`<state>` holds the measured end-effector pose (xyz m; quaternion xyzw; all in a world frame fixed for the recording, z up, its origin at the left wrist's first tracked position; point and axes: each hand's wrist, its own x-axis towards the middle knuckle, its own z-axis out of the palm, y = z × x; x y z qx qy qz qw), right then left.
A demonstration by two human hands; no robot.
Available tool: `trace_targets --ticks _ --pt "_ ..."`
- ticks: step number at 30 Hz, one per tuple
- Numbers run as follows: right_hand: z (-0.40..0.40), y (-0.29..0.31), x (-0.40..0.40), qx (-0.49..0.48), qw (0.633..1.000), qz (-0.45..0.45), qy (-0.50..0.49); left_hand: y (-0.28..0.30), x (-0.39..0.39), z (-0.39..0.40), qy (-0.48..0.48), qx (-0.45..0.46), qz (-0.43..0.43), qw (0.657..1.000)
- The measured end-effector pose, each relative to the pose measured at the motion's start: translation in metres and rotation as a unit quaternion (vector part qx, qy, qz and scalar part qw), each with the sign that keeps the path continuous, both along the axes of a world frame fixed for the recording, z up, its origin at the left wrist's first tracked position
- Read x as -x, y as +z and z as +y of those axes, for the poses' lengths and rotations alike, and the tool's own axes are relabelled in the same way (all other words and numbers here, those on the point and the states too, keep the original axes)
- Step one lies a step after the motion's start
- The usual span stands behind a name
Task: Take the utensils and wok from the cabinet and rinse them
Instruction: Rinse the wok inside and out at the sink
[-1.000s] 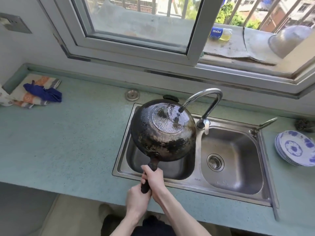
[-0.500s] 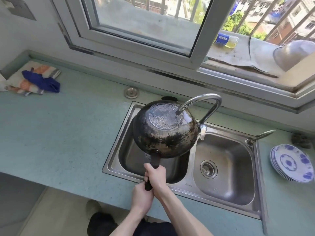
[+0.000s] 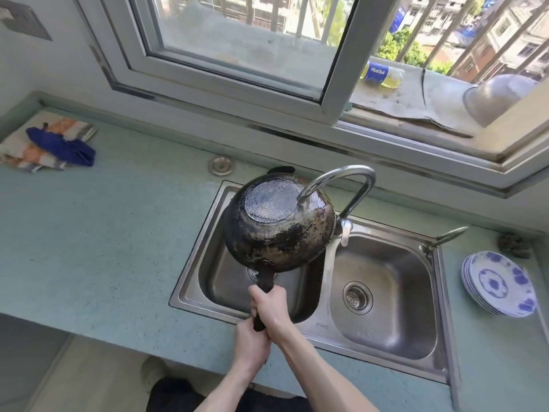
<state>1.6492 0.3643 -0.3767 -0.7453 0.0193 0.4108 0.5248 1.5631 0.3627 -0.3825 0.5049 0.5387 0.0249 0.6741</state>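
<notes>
Left of the sink [image 3: 190, 281], cloths [image 3: 44, 144] lie on the counter. Your left hand [image 3: 251, 346] and right hand [image 3: 271, 307] both wrap the handle of the wok [image 3: 279, 230], held upside down over the sink's left basin under the faucet [image 3: 344, 185]. Right of the sink, plates [image 3: 499, 283] are stacked.

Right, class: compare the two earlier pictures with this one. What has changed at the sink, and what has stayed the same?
Little has changed. The wok, held bottom-up over the left basin, has shifted slightly, so the faucet stream now lands at the right edge of its flat base rather than on the middle of the base. Unchanged: left hand and right hand both grip the handle; the plates and cloths lie where they were.
</notes>
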Motion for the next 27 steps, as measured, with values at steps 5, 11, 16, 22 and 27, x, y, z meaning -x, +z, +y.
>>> trace_targets --ticks 5,11,16,22,27 --pt "0.003 0.003 -0.003 -0.015 1.000 0.004 0.016 0.000 -0.004 0.003 0.008 -0.021 0.008 1.000" --pt "0.005 0.008 -0.008 -0.038 0.999 0.019 0.017 -0.002 -0.006 0.007 0.008 -0.043 0.003 0.999" --pt "0.006 0.006 -0.008 -0.054 0.998 0.037 0.000 0.003 -0.008 0.006 0.005 -0.076 0.004 0.997" --pt "0.002 0.007 -0.006 -0.066 0.996 0.053 -0.020 0.000 -0.005 0.006 -0.020 -0.100 0.018 0.995" --pt "-0.007 0.007 -0.010 -0.057 0.996 0.054 -0.039 -0.005 -0.008 0.000 -0.043 -0.106 0.006 0.993"
